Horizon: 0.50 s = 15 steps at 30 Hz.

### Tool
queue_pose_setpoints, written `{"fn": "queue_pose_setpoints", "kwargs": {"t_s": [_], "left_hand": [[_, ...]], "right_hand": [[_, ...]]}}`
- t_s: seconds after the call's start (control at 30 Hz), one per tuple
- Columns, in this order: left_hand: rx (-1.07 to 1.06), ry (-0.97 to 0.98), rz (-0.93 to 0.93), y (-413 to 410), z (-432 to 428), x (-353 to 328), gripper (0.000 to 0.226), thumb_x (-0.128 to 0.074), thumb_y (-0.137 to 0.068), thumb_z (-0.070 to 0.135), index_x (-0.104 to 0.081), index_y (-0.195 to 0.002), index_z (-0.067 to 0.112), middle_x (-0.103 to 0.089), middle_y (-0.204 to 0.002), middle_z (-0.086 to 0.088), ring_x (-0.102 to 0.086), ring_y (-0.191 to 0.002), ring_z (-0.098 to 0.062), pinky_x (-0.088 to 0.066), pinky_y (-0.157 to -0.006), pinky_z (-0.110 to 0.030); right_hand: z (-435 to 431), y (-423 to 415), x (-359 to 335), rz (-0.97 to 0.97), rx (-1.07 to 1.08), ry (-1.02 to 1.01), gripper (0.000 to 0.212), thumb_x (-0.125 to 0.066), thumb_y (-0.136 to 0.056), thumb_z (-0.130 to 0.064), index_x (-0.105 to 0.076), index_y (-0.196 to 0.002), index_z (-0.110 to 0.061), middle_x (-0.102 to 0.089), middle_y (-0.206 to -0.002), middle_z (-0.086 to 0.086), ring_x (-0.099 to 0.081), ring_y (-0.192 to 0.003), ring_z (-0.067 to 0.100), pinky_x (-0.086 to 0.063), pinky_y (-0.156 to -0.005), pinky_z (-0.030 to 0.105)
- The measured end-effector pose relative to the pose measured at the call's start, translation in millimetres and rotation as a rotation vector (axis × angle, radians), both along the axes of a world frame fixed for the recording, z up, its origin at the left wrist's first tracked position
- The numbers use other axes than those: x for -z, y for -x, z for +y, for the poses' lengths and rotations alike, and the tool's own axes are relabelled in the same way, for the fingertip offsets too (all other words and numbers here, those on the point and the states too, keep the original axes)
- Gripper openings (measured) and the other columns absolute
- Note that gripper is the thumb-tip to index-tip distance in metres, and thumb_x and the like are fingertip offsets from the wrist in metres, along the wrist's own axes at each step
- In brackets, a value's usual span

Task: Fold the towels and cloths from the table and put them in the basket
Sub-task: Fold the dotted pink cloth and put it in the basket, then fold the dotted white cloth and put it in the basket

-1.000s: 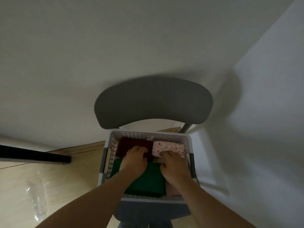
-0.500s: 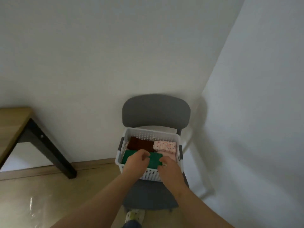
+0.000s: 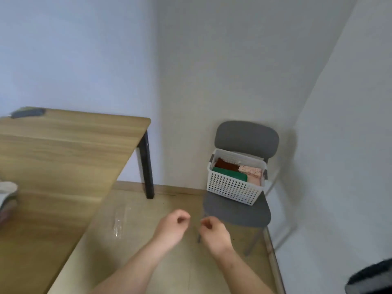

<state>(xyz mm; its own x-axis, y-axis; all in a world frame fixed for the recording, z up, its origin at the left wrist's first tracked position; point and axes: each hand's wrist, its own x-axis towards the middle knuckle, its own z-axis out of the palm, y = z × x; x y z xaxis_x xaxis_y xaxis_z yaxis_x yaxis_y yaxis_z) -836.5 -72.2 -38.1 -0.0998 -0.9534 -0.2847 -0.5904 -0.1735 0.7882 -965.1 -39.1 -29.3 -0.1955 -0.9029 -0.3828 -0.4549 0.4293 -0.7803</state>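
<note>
A white perforated basket [image 3: 233, 187] stands on a grey chair [image 3: 239, 211] in the room's corner. Inside it lie a folded green cloth [image 3: 230, 173], a dark red cloth [image 3: 226, 164] and a pink dotted cloth [image 3: 251, 171]. My left hand [image 3: 172, 227] and my right hand [image 3: 213, 230] hang in the air above the floor, well short of the chair, fingers loosely curled and holding nothing. At the left edge of the wooden table [image 3: 63, 158] a pale cloth pile [image 3: 7, 196] is partly cut off by the frame.
A dark flat object [image 3: 27, 113] lies at the table's far corner. The black table leg [image 3: 146, 166] stands between table and chair. A clear plastic wrapper [image 3: 119, 221] lies on the floor. A dark fuzzy object [image 3: 371, 279] shows at the bottom right.
Both hands have let go of the green cloth and pulled back out of the basket. The view has drawn away and swung left, so the table now shows.
</note>
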Motion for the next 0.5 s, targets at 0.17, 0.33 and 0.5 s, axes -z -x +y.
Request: {"fn": "queue_pose_setpoints", "kwargs": {"t_s": [0.17, 0.33, 0.5], "left_hand": [[-0.042, -0.01, -0.018, -96, 82, 7, 0.03, -0.055, -0.089, 0.014, -0.051, -0.073, 0.039, -0.061, -0.081, 0.007, -0.061, -0.088, -0.015, -0.041, -0.077, -0.018], [-0.065, -0.075, -0.023, -182, 175, 13, 0.027, -0.054, -0.089, 0.016, -0.052, -0.075, 0.039, -0.061, -0.087, 0.008, -0.063, -0.09, -0.016, -0.042, -0.075, -0.02], [-0.159, -0.093, 0.036, -248, 237, 19, 0.027, -0.055, -0.089, 0.014, -0.056, -0.074, 0.036, -0.06, -0.08, 0.006, -0.06, -0.077, -0.019, -0.044, -0.071, -0.027]], "right_hand": [[82, -95, 1, -0.071, 0.046, 0.008, 0.01, -0.05, -0.091, -0.015, -0.054, -0.098, -0.021, -0.058, -0.097, 0.0, -0.052, -0.09, 0.015, -0.037, -0.068, 0.019], [173, -183, 8, -0.143, 0.036, -0.07, 0.013, -0.05, -0.09, -0.014, -0.054, -0.098, -0.022, -0.058, -0.099, -0.003, -0.053, -0.085, 0.014, -0.04, -0.061, 0.015], [234, -238, 10, -0.169, -0.015, -0.1, 0.016, -0.045, -0.091, -0.012, -0.052, -0.1, -0.022, -0.054, -0.095, -0.008, -0.049, -0.075, 0.002, -0.038, -0.058, 0.012]]}}
